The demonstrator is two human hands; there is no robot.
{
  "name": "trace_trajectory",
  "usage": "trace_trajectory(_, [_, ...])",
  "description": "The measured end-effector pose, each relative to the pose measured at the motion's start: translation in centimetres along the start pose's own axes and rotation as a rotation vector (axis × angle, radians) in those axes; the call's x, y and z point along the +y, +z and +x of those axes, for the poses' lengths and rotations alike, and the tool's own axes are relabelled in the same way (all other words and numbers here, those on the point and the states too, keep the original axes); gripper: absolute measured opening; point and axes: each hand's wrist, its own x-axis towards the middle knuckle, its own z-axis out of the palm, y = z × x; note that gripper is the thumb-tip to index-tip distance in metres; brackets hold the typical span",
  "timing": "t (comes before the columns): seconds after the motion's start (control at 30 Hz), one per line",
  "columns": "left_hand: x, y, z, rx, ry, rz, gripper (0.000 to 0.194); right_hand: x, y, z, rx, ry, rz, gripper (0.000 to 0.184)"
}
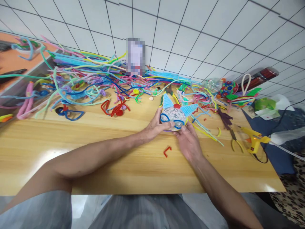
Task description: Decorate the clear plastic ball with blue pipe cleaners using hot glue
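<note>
A round, grey-white speckled ball figure (173, 114) is held above the table between my two hands. It has two light-blue pointed ears (168, 101), a red coil (176, 106) between them, and blue pipe-cleaner glasses (178, 123) across its front. My left hand (160, 124) wraps the figure's left side, its thumb pressed on the glasses. Curled at the lower right edge, my right hand (189, 138) supports the figure with its thumb and fingers. A bent red pipe cleaner (167, 151) lies on the table just below the hands.
Tangled pipe cleaners (90, 82) run along the tiled wall (202, 19). A yellow glue gun (256, 140) and yellow-handled pliers (235, 143) lie at the right. Red pipe-cleaner pieces (116, 109) sit left of centre. A grey-walled bin (30, 74) stands at far left.
</note>
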Motion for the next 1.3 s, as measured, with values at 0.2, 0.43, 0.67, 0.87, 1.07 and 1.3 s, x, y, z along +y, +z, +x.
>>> trace_trajectory(0.2, [0.1, -0.1, -0.2, 0.011, 0.012, 0.032, 0.082, 0.2, 0.1, 0.0, 0.003, -0.026, -0.016, 0.044])
trace_trajectory(0.43, [-0.5, -0.4, -0.1, 0.008, 0.023, 0.046, 0.076, 0.4, -0.1, 0.0, 0.002, -0.046, -0.045, 0.045])
trace_trajectory(0.67, [-0.2, -0.5, -0.2, 0.005, 0.006, 0.092, 0.074, 0.1, 0.4, -0.2, 0.02, -0.044, -0.008, 0.045])
trace_trajectory(0.87, [-0.4, -0.7, -0.2, -0.003, 0.005, 0.077, 0.082, -0.1, 0.4, -0.3, 0.016, -0.046, -0.053, 0.046])
trace_trajectory(1.07, [-1.5, -1.1, 0.0, -0.005, 0.01, 0.038, 0.085, 0.3, 0.4, -0.4, 0.036, -0.056, -0.056, 0.05])
trace_trajectory(1.3, [-2.9, -1.8, 0.4, 0.01, 0.004, 0.009, 0.087, 0.6, 1.0, -0.9, 0.071, -0.177, -0.168, 0.058])
